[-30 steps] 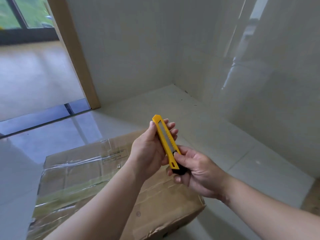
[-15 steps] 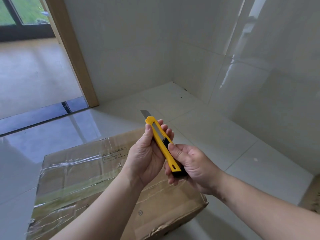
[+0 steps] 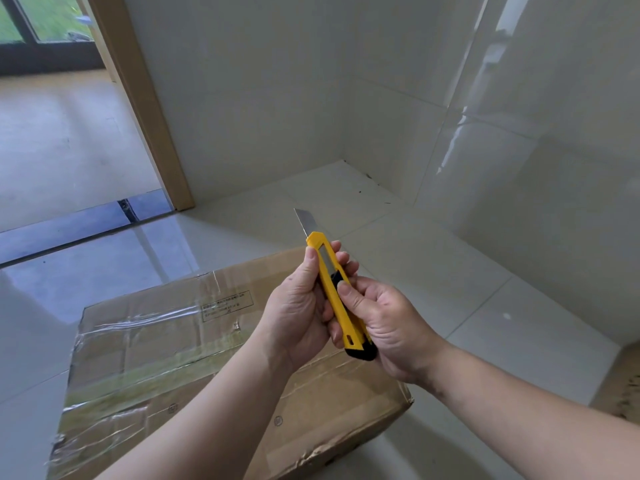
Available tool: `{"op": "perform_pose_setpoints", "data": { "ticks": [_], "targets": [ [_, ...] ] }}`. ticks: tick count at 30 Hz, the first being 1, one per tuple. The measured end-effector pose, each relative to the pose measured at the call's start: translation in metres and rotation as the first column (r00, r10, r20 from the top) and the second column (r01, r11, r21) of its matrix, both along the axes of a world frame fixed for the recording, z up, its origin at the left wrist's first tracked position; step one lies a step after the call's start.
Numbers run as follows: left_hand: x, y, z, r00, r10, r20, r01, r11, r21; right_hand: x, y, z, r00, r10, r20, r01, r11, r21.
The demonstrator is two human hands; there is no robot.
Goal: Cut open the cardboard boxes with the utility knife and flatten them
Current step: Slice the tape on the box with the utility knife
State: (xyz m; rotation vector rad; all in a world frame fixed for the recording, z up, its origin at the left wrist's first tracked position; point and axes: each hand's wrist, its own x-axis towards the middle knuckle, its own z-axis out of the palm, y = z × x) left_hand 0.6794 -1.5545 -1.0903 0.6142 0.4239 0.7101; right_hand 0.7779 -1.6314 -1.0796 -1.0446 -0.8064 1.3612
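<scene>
Wooden door frame [image 3: 145,109], tiled floor [image 3: 433,271]

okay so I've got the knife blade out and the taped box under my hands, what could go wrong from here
The blade sticks out bare beyond the utility knife, close to your left hand fingers, so a slip could cut them. Your right hand thumb sits on the slider; it may slide further. Glossy tape on the cardboard box could deflect the blade.

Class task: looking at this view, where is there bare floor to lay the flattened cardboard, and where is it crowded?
Bare tile lies beyond and right of the taped cardboard box, up to the corner walls. More lies left, toward the door frame. It is crowded over the box, where left hand and right hand hold the utility knife.
</scene>
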Motion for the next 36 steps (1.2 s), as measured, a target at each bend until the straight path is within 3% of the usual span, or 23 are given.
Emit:
{"op": "perform_pose_setpoints", "data": {
  "ticks": [3, 5, 6, 7, 8, 9, 11, 16, 22, 28, 32, 36],
  "targets": [
    [0.003, -0.008, 0.004, 0.990, 0.012, -0.138, -0.001, 0.997, 0.078, 0.008, -0.002, 0.000, 0.999, -0.041, 0.010, 0.041, 0.999, -0.034],
    [0.002, -0.012, -0.003, 0.898, 0.061, -0.437, 0.096, 0.939, 0.330, 0.026, -0.002, 0.000, 0.990, -0.122, 0.067, 0.126, 0.990, -0.066],
    [0.000, -0.012, -0.012, 0.774, 0.155, -0.614, 0.269, 0.798, 0.539, 0.037, -0.003, 0.000, 0.980, -0.153, 0.127, 0.164, 0.983, -0.080],
    [-0.003, -0.013, -0.022, 0.638, 0.285, -0.715, 0.493, 0.563, 0.664, 0.049, -0.005, -0.001, 0.966, -0.172, 0.194, 0.193, 0.976, -0.095],
    [-0.005, -0.014, -0.031, 0.578, 0.376, -0.724, 0.661, 0.304, 0.686, 0.060, -0.007, -0.003, 0.950, -0.185, 0.252, 0.219, 0.969, -0.116],
    [-0.005, -0.015, -0.039, 0.572, 0.401, -0.716, 0.744, 0.114, 0.658, 0.071, -0.009, -0.006, 0.935, -0.194, 0.297, 0.244, 0.959, -0.141],
    [0.000, -0.020, -0.048, 0.599, 0.389, -0.700, 0.774, -0.055, 0.631, 0.085, -0.014, -0.015, 0.910, -0.198, 0.364, 0.281, 0.941, -0.190],
    [0.022, -0.018, -0.054, 0.638, 0.435, -0.635, 0.768, -0.308, 0.561, 0.102, -0.020, -0.036, 0.875, -0.144, 0.462, 0.287, 0.924, -0.254],
    [0.027, -0.022, -0.048, 0.616, 0.463, -0.637, 0.787, -0.333, 0.519, 0.108, -0.015, -0.059, 0.856, -0.073, 0.511, 0.270, 0.907, -0.323],
    [0.015, -0.027, -0.056, 0.652, 0.431, -0.624, 0.758, -0.389, 0.523, 0.102, 0.006, -0.076, 0.865, -0.032, 0.500, 0.238, 0.905, -0.353],
    [0.004, -0.022, -0.067, 0.610, 0.545, -0.575, 0.787, -0.332, 0.520, 0.093, 0.024, -0.081, 0.856, -0.023, 0.517, 0.239, 0.904, -0.355],
    [0.007, -0.021, -0.066, 0.623, 0.544, -0.562, 0.769, -0.298, 0.565, 0.086, 0.037, -0.083, 0.851, -0.006, 0.525, 0.223, 0.909, -0.352]
  ]
}}
